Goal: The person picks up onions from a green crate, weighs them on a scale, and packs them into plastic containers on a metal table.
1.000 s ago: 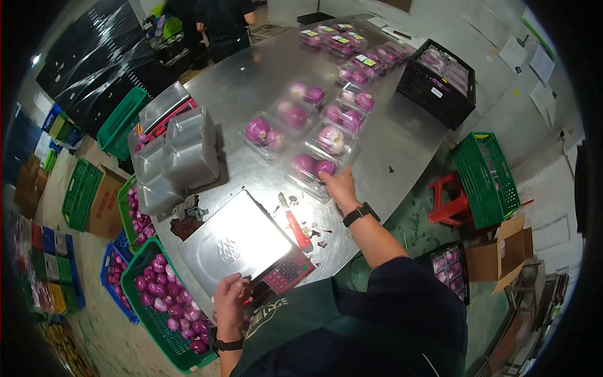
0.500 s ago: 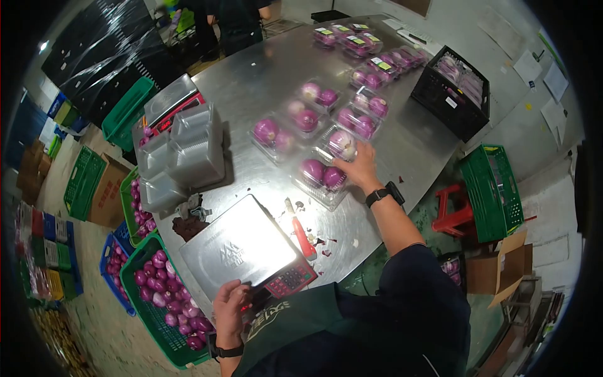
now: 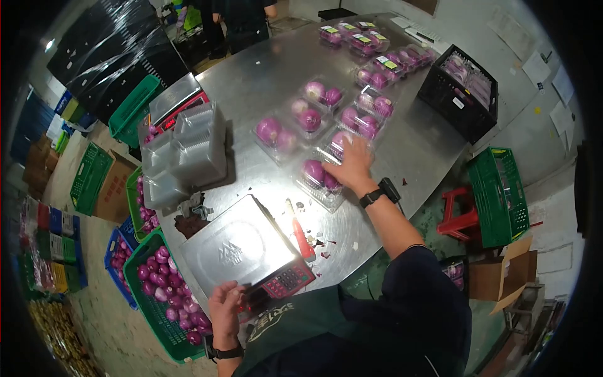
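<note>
My right hand (image 3: 352, 164) lies over an opened clear plastic clamshell (image 3: 328, 200), its fingers spread across a purple-white onion (image 3: 340, 139) and its thumb near the purple onions (image 3: 313, 170) in the near half. The palm partly hides these onions. My left hand (image 3: 225, 306) hovers at the near left edge of a digital scale (image 3: 235, 245), fingers loosely bent with nothing visible in them. The scale's steel plate is bare. Just right of it a red-handled knife (image 3: 303, 239) rests among onion skin scraps.
More clamshells with onions (image 3: 276, 135) stand beyond my right hand, labelled packs (image 3: 361, 43) at the far end. Nested clear containers (image 3: 198, 147) stand left, beside a second scale (image 3: 173, 99). A green crate of onions (image 3: 164, 295) sits below left; a black crate (image 3: 461, 94) stands right.
My right hand has shifted slightly left and from beside the onion to over it, fingers now spread across it. My left hand stays by the scale. The view has shifted slightly.
</note>
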A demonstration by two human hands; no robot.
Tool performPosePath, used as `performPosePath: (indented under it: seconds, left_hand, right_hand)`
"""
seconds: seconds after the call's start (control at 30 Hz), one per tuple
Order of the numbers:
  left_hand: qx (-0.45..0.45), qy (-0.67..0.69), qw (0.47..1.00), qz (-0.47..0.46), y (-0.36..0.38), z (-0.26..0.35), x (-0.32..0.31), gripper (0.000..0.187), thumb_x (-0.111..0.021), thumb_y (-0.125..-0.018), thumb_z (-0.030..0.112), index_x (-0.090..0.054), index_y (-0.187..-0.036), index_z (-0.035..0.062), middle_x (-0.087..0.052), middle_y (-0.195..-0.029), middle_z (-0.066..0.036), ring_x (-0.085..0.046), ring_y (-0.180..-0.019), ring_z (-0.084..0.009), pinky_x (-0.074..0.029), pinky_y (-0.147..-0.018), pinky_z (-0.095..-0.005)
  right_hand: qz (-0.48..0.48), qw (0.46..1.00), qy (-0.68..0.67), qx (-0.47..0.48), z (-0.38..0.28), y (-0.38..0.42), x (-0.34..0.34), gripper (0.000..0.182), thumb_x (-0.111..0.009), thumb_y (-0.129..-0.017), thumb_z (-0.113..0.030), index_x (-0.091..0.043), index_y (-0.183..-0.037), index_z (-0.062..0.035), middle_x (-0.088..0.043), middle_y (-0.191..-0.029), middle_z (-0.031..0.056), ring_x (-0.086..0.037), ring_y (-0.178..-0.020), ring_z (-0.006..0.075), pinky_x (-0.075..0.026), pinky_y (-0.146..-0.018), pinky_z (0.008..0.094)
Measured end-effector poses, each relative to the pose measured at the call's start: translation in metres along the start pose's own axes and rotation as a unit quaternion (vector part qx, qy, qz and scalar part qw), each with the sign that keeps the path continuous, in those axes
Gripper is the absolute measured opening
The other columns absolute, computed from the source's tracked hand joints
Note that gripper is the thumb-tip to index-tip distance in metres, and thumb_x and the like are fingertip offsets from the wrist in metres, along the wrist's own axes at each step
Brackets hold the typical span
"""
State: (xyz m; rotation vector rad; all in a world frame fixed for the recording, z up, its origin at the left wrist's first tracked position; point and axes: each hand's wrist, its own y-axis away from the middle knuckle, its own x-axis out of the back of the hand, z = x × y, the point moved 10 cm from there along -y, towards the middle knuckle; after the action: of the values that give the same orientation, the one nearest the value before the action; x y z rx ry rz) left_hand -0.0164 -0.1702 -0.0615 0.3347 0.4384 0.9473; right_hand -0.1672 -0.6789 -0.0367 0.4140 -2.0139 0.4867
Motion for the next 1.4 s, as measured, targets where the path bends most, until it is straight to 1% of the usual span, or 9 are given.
performPosePath:
  seconds: [0.2,0.4,0.47,0.6,0.8,0.97,1.13,1.33,1.4]
  left_hand:
    - [-0.006,0.021,1.0,0.021,0.008,0.004,-0.001,0.029,-0.076,-0.093,0.013,-0.064,-0.117,0.0013,-0.074,-0.098,-0.011,-0.062,-0.073,-0.0131,-0.054,-0.068,-0.0295]
    - [-0.016,0.05,0.996,0.076,0.007,0.009,0.016,0.025,-0.074,-0.094,0.012,-0.063,-0.115,0.0029,-0.072,-0.096,-0.01,-0.06,-0.072,-0.0123,-0.054,-0.06,-0.0307]
    - [-0.013,0.074,0.995,0.071,0.004,0.006,0.022,0.018,-0.067,-0.097,0.006,-0.065,-0.114,0.002,-0.072,-0.096,-0.011,-0.063,-0.073,-0.0152,-0.056,-0.071,-0.033]
    - [0.008,0.073,0.99,0.124,-0.006,0.001,0.029,0.019,-0.07,-0.095,0.007,-0.064,-0.114,0.0029,-0.072,-0.096,-0.011,-0.058,-0.069,-0.0121,-0.054,-0.055,-0.0323]
    - [0.027,0.051,0.987,0.152,-0.022,0.023,0.006,0.015,-0.069,-0.096,0.011,-0.066,-0.109,0.0048,-0.073,-0.091,-0.008,-0.064,-0.069,-0.0143,-0.055,-0.056,-0.0322]
    - [0.117,-0.004,0.986,0.121,-0.037,0.033,-0.019,0.028,-0.069,-0.099,0.014,-0.065,-0.123,0.0005,-0.069,-0.1,-0.008,-0.064,-0.084,-0.016,-0.054,-0.074,-0.0295]
    - [0.094,-0.01,0.988,0.123,-0.05,0.047,-0.031,0.027,-0.07,-0.099,0.015,-0.065,-0.121,-0.0002,-0.069,-0.1,-0.007,-0.064,-0.084,-0.0159,-0.053,-0.075,-0.0286]
    - [0.077,-0.026,0.989,0.126,-0.067,0.052,-0.025,0.027,-0.07,-0.099,0.016,-0.066,-0.121,-0.0004,-0.071,-0.102,-0.008,-0.066,-0.083,-0.0164,-0.054,-0.075,-0.0289]
    - [0.068,-0.025,0.988,0.135,-0.067,0.057,-0.018,0.027,-0.07,-0.099,0.016,-0.066,-0.121,-0.0006,-0.072,-0.102,-0.009,-0.066,-0.083,-0.0166,-0.054,-0.075,-0.0292]
  right_hand:
    - [-0.083,0.987,0.035,0.13,-0.101,-0.026,-0.037,0.098,-0.08,-0.076,-0.053,-0.04,-0.157,-0.013,-0.027,-0.165,0.0238,-0.021,-0.153,0.047,-0.025,-0.117,0.0689]
    - [-0.144,0.979,0.084,0.116,-0.144,-0.077,-0.073,0.108,-0.079,-0.074,-0.064,-0.035,-0.16,-0.0157,-0.024,-0.167,0.0218,-0.017,-0.154,0.0487,-0.023,-0.111,0.0797]
    - [-0.153,0.977,0.104,0.103,-0.148,-0.093,-0.082,0.111,-0.078,-0.073,-0.067,-0.033,-0.161,-0.0166,-0.023,-0.167,0.0207,-0.015,-0.154,0.049,-0.022,-0.11,0.0819]
    - [-0.182,0.974,0.124,0.048,-0.125,-0.121,-0.107,0.12,-0.077,-0.069,-0.073,-0.028,-0.164,-0.0194,-0.019,-0.169,0.0178,-0.01,-0.156,0.0494,-0.021,-0.106,0.0862]
    - [-0.215,0.965,0.116,0.096,-0.091,-0.16,-0.123,0.119,-0.079,-0.066,-0.071,-0.033,-0.163,-0.02,-0.019,-0.169,0.0176,-0.009,-0.155,0.0507,-0.02,-0.106,0.0859]
    - [-0.209,0.964,0.12,0.108,-0.068,-0.188,-0.118,0.117,-0.082,-0.065,-0.063,-0.034,-0.161,-0.017,-0.022,-0.168,0.0172,-0.012,-0.155,0.0496,-0.021,-0.11,0.083]
    - [-0.148,0.973,0.104,0.14,-0.052,-0.222,-0.116,0.113,-0.079,-0.066,-0.057,-0.037,-0.158,-0.0051,-0.026,-0.167,0.0183,-0.014,-0.155,0.048,-0.022,-0.112,0.0811]
    - [-0.109,0.976,0.098,0.162,-0.051,-0.287,-0.131,0.11,-0.076,-0.069,-0.06,-0.036,-0.159,-0.0088,-0.026,-0.167,0.0186,-0.014,-0.157,0.04,-0.019,-0.115,0.0776]
    - [-0.115,0.984,0.112,0.079,-0.057,-0.306,-0.135,0.11,-0.08,-0.069,-0.059,-0.038,-0.158,-0.0102,-0.024,-0.168,0.0179,-0.012,-0.158,0.0417,-0.013,-0.118,0.0762]
